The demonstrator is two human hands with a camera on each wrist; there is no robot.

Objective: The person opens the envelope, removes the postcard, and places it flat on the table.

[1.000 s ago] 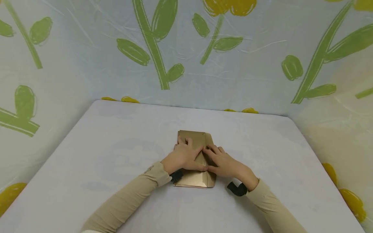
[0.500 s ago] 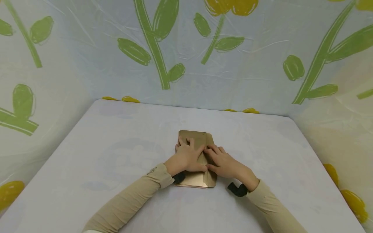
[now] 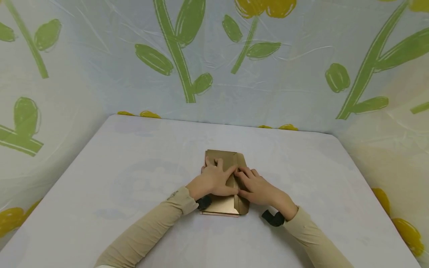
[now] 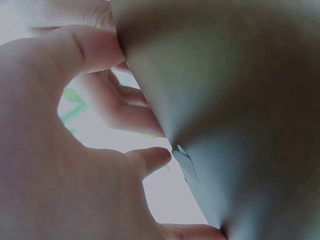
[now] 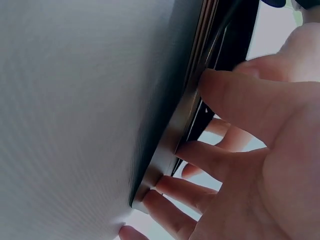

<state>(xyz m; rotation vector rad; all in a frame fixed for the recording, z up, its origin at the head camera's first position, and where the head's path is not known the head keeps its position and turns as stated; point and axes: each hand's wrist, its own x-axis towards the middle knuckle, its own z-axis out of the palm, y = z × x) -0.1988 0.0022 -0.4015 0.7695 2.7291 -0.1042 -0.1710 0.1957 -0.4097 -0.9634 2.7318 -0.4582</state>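
A flat, gold-brown folded cardboard piece (image 3: 221, 206), like a flattened box, lies on the table. A narrow flap (image 3: 243, 208) with slanted corners runs along its right side. My left hand (image 3: 214, 180) rests spread over the cardboard, thumb and index finger reaching to the crease. On the flap sits my right hand (image 3: 259, 189), its thumb and fingertips touching near the crease, close to the left fingertips. The right wrist view shows the right fingers (image 5: 200, 155) pressing along the flap, with several thin stacked layers at its edge. The left wrist view shows the left thumb and fingers against the brown surface (image 4: 235, 75).
A white cloth-covered table (image 3: 151, 149) spreads around the cardboard. A curtain (image 3: 288, 85) with green stems and yellow flowers closes the back and both sides. Black straps (image 3: 273, 218) sit at both wrists, below beige sleeves (image 3: 151, 230).
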